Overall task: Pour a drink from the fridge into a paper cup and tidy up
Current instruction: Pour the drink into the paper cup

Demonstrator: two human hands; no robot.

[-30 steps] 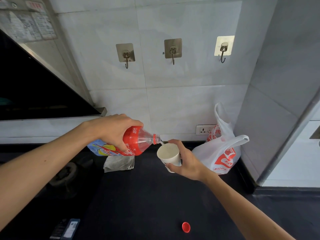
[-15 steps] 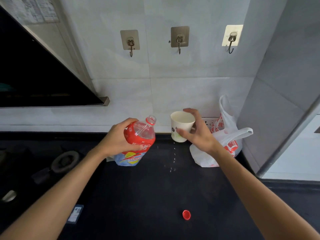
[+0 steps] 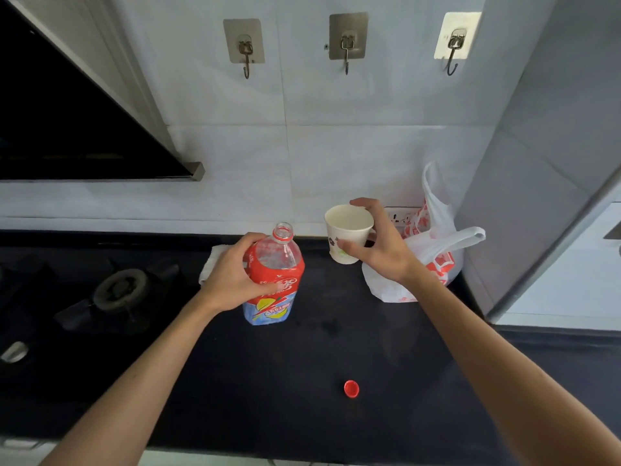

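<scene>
A clear plastic drink bottle (image 3: 279, 284) with a red and blue label stands upright and uncapped on the black counter (image 3: 302, 381). My left hand (image 3: 232, 274) grips it round the upper label. A white paper cup (image 3: 347, 235) with a small flower print is just right of the bottle, near the back wall. My right hand (image 3: 379, 245) holds it, thumb on the front and fingers over the far rim. The inside of the cup looks pale; I cannot make out the liquid. The bottle's red cap (image 3: 351, 388) lies loose on the counter, nearer to me.
A white plastic bag (image 3: 437, 250) with red print sits at the back right against a grey wall panel. A folded cloth (image 3: 211, 260) lies behind the bottle. A gas burner (image 3: 121, 290) is on the left. Three wall hooks (image 3: 346, 52) hang above. Wet marks (image 3: 327, 326) show on the counter.
The bottle went from tilted over the cup to upright on the counter. The cup moved back and right, toward the wall. The view shifted downward.
</scene>
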